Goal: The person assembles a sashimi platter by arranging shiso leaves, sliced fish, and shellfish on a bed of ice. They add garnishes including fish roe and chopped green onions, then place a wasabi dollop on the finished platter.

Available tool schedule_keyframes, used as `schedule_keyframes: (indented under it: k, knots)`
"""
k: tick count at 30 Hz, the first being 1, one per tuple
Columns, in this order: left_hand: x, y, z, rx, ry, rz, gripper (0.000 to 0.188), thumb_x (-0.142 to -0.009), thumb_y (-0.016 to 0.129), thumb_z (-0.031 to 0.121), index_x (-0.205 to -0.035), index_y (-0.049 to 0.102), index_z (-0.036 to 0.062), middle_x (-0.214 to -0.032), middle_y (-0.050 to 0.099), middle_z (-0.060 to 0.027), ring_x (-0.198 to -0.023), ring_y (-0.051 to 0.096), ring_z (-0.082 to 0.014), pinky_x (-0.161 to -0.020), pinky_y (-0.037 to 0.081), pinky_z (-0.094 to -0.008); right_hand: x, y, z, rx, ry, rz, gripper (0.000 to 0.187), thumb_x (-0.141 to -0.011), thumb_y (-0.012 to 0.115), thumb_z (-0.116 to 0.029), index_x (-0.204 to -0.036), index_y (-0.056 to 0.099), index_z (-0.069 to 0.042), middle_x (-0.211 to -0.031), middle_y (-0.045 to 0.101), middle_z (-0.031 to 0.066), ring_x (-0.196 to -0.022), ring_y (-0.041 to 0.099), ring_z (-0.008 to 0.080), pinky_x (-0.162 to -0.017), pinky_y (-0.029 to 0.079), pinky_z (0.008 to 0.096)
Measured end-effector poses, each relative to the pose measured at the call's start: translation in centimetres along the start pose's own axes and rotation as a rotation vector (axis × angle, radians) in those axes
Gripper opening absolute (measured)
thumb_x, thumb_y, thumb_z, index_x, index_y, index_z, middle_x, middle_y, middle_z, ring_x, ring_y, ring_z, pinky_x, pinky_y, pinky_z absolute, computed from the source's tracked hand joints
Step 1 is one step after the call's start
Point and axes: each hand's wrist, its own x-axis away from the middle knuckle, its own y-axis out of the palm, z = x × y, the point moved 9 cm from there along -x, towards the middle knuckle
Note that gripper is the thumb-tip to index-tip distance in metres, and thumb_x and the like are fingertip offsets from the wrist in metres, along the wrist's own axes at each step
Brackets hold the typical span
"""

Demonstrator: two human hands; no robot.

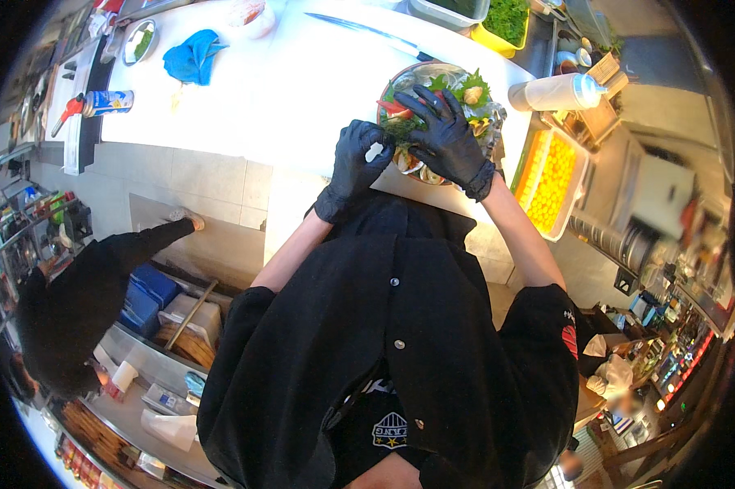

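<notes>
A round bowl [389, 84] of dressed food stands at the near right of the white worktop. In it lie green leaves [475, 81], red slices [394, 110], a feathery dark-green herb [398, 129] and shell-like pieces along the near side. My right hand [451, 143], in a black glove, reaches over the bowl with its fingers spread, touching the food. My left hand [355, 159], gloved alike, is at the bowl's left edge with curled fingers closed near the herb. A white patch shows among those fingers; I cannot tell what it is.
Behind the bowl lies a long knife [367, 28]. A squeeze bottle [555, 92] and a tray of orange-yellow pieces [551, 183] sit to the right. Farther left are a blue cloth [193, 57], a torch canister [106, 103] and a small bowl [140, 42]. Another person [82, 293] stands at left.
</notes>
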Motion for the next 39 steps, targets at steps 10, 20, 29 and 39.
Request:
schedule_keyframes:
  k: [10, 20, 29, 39]
  knots:
    - [-0.3, -0.6, -0.5, -0.131, -0.059, 0.036, 0.027, -0.078, 0.082, 0.003, -0.102, 0.072, 0.0068, -0.107, 0.067, -0.009, -0.093, 0.063, -0.0277, -0.078, 0.052, -0.0376, -1.5, 1.4, 0.6, 0.065, 0.054, 0.017, 0.038, -0.095, 0.061, -0.026, -0.132, 0.068, -0.023, -0.159, 0.046, 0.007, -0.151, 0.037, 0.0315, -0.123, 0.024, 0.0587]
    - [0.7, 0.0, -1.0, -0.117, -0.089, 0.019, 0.029, -0.076, 0.081, 0.008, -0.104, 0.073, 0.0088, -0.102, 0.067, -0.0075, -0.102, 0.06, -0.0292, -0.087, 0.048, -0.043, -1.0, 0.5, -0.2, 0.03, 0.033, -0.075, 0.033, -0.09, 0.067, -0.025, -0.122, 0.072, -0.019, -0.157, 0.047, 0.0098, -0.149, 0.037, 0.0338, -0.122, 0.024, 0.0599]
    - [0.2, -0.9, -2.0, -0.001, -0.208, 0.036, 0.022, -0.077, 0.083, 0.013, -0.097, 0.074, 0.0091, -0.094, 0.069, -0.0067, -0.095, 0.061, -0.0281, -0.084, 0.047, -0.0413, -1.8, -1.2, 0.3, -0.047, 0.124, 0.08, 0.033, -0.086, 0.074, -0.027, -0.116, 0.07, -0.013, -0.158, 0.047, 0.0109, -0.149, 0.037, 0.0355, -0.121, 0.024, 0.0596]
    - [0.6, -0.4, -2.5, 0.017, -0.194, 0.064, 0.018, -0.077, 0.084, -0.002, -0.093, 0.075, 0.0024, -0.09, 0.071, -0.0093, -0.083, 0.065, -0.0211, -0.076, 0.052, -0.0328, 11.2, -26.7, 16.8, -0.139, 0.502, 1.005, 0.014, -0.089, 0.072, 0.003, -0.102, 0.074, -0.002, -0.102, 0.074, 0.0084, -0.094, 0.068, 0.0196, -0.09, 0.053, 0.0329]
